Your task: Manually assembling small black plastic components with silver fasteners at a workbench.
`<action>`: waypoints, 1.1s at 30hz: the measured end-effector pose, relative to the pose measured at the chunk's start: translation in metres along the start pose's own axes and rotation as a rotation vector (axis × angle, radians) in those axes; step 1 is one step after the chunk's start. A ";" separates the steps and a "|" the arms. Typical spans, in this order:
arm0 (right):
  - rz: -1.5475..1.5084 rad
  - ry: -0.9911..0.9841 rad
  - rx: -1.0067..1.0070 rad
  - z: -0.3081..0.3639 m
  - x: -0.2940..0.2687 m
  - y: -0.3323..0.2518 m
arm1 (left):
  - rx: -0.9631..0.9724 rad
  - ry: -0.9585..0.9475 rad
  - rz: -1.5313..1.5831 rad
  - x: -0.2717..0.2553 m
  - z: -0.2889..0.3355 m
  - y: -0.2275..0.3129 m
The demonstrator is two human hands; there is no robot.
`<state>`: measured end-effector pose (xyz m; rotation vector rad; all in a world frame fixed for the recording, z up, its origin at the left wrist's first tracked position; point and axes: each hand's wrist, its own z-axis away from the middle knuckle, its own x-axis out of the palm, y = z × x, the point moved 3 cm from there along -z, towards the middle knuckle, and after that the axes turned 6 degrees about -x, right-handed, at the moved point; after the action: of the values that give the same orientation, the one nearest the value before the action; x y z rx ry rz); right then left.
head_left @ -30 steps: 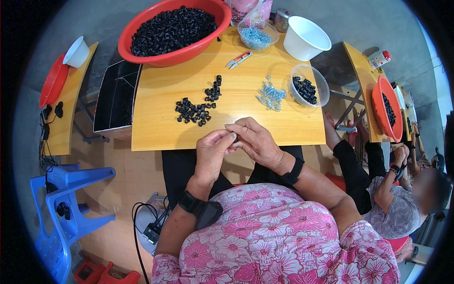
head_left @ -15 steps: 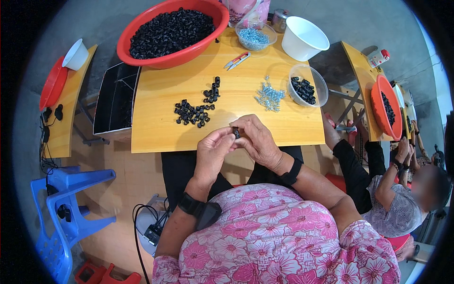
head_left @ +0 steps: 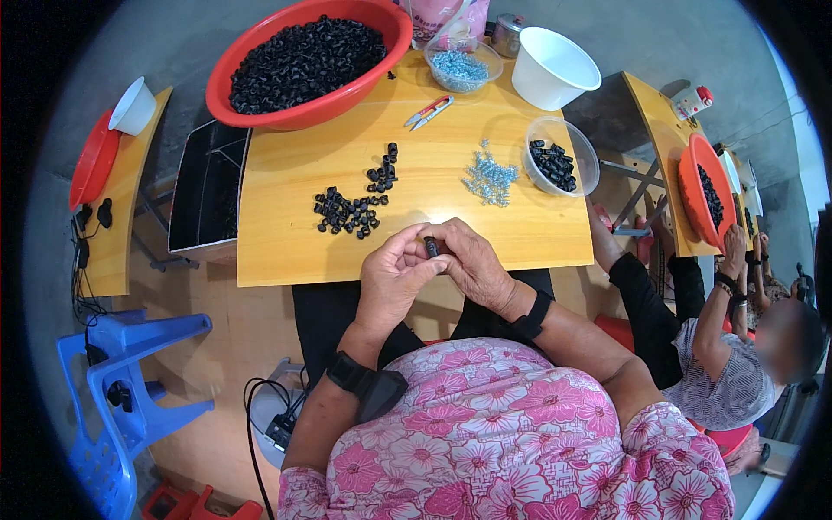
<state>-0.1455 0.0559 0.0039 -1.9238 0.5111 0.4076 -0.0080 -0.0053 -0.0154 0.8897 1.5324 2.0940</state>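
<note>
Currently, black cylindrical part (head_left: 432, 248) is pinched by left hand (head_left: 392, 270) and right hand (head_left: 473, 265), near edge of yellow worktop (head_left: 286, 251).

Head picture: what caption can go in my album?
Left hand and right hand hold a black piece by the wooden table.

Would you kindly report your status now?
Left hand, right hand meeting. Small black part between, partly covered. Loose black pieces beyond, out of the way.

- One middle table (head_left: 433, 191)
- On it: one red basin (head_left: 286, 122), two clear bowls (head_left: 588, 165), one white tub (head_left: 555, 78), one pair of snips (head_left: 428, 113)
- At its near edge: two hands (head_left: 472, 267), one black part (head_left: 432, 248)
- Left of it: one blue chair (head_left: 160, 335)
</note>
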 end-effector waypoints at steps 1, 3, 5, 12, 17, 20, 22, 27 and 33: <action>-0.007 -0.005 0.004 0.000 0.000 0.001 | -0.001 -0.001 0.000 0.001 0.000 0.002; -0.006 0.031 0.012 0.001 0.001 0.003 | 0.009 0.012 -0.023 0.004 0.001 0.007; -0.005 0.066 0.020 0.002 0.000 0.004 | 0.021 0.012 -0.033 0.006 0.001 0.008; -0.049 0.017 0.028 0.001 -0.001 0.005 | 0.077 0.033 -0.045 0.007 0.002 0.007; -0.002 0.019 0.022 0.001 -0.001 0.005 | 0.111 0.045 -0.115 0.008 0.001 0.009; 0.007 0.013 0.012 0.000 -0.001 0.002 | 0.138 0.049 -0.108 0.008 0.003 0.009; -0.042 0.027 0.040 0.000 -0.004 -0.003 | 0.153 0.048 -0.089 0.009 0.003 0.009; -0.042 0.029 0.051 0.002 -0.003 -0.003 | 0.116 0.017 -0.037 0.009 0.004 0.007; -0.046 0.017 0.043 0.003 -0.004 0.003 | 0.102 0.040 -0.148 0.008 0.003 0.010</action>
<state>-0.1506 0.0580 0.0022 -1.8949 0.4820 0.3483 -0.0111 -0.0018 -0.0034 0.7481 1.6843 1.9553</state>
